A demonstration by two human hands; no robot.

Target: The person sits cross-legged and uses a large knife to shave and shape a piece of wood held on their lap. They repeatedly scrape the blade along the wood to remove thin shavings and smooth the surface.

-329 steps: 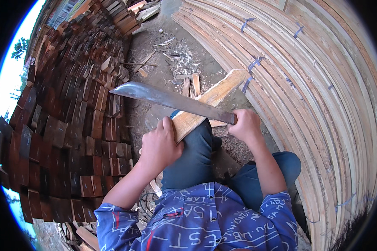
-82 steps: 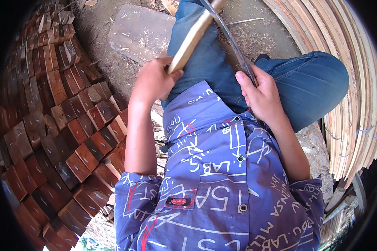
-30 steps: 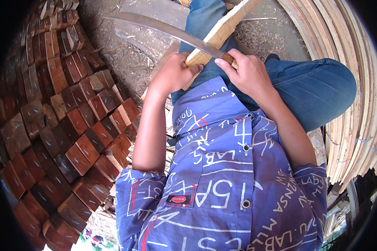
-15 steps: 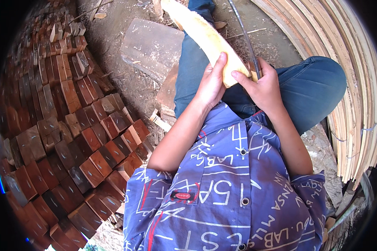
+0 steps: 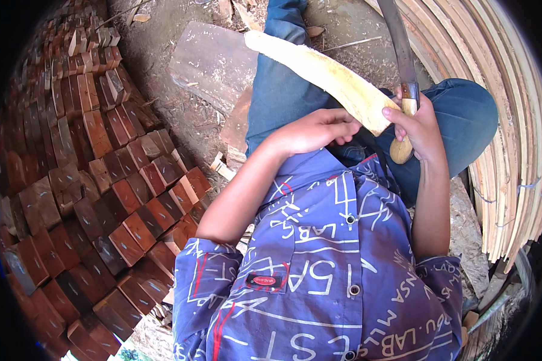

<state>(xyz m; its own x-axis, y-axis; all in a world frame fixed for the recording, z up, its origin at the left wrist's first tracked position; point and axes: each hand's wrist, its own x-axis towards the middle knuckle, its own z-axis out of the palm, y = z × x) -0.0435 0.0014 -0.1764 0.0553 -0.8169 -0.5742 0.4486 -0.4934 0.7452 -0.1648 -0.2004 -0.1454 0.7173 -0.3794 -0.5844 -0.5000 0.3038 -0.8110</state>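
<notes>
My right hand is closed around the wooden handle of a machete, whose long dark blade points away from me. With its thumb and fingers, the same hand also pinches the near end of a pale, curved, carved piece of wood. That piece slants up to the left above my lap, its narrower end out over my left leg. Just below the wood, my left hand has its fingers loosely bent, and nothing shows in it.
Stacks of reddish-brown wooden blocks fill the left side. Long bent strips of pale wood curve along the right. A flat board lies on the ground ahead, with shavings and offcuts around it. My crossed legs are beneath the work.
My left hand has let go of the wood and dropped below it. My right hand has moved right, turning the machete so its blade's flat shows; the wood has tilted and shifted right.
</notes>
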